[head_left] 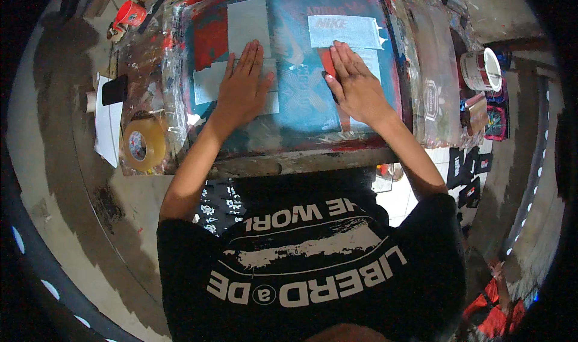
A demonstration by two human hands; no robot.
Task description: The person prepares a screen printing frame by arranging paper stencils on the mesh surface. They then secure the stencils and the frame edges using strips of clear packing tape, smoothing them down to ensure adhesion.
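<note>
A screen-printing frame (283,138) with a blue-green mesh, faint lettering and red-stained areas lies on the table in front of me. My left hand (244,89) rests flat, fingers stretched forward, on pale strips (247,26) stuck over the left of the mesh. Under and beside that hand another pale strip (208,83) runs crosswise. My right hand (356,89) lies flat on the right side, its fingertips at the lower edge of a whitish strip (352,34) with a jagged right end. A further pale strip (370,62) is partly covered by this hand. Neither hand grips anything.
On the left are a roll of clear tape (158,143), a black phone-like object (114,90) on white paper (106,128), and a red cup (130,14). A white bucket (478,70) stands at the right. Someone in red (500,312) is at the lower right.
</note>
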